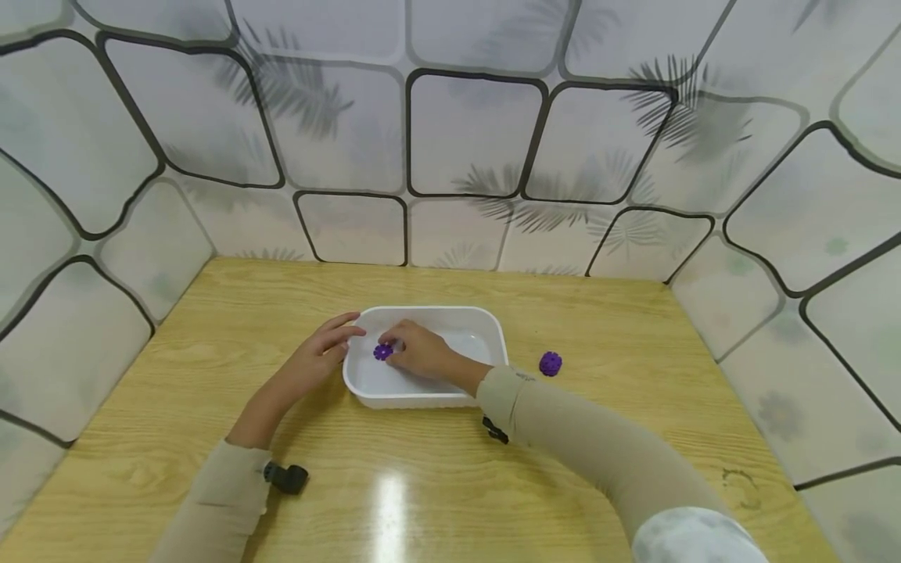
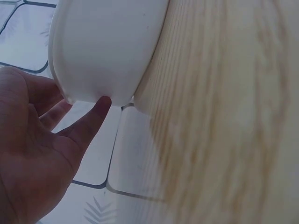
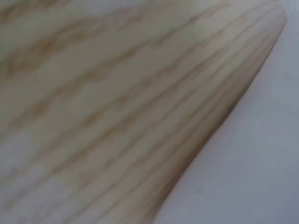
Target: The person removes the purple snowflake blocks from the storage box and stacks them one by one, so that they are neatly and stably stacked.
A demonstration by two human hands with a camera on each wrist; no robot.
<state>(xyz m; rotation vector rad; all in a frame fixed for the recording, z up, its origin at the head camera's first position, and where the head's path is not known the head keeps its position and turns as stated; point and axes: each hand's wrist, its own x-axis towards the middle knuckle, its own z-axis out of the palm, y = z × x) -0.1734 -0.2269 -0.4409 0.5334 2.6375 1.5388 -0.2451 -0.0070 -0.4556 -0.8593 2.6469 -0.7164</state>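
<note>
A white plastic tub stands on the wooden table, seen from above in the head view. My left hand holds its left end. In the left wrist view the thumb presses the tub's outer wall, with the other fingers at the rim. Inside the tub, my right hand pinches a small purple flower-shaped disc between thumb and fingers, near the left end. The right wrist view shows only table and pale tub wall; the hand is out of it.
To the right of the tub, a purple ball-shaped piece lies on the table. Patterned walls enclose the table at the back and both sides. Dark wrist cameras jut from both sleeves.
</note>
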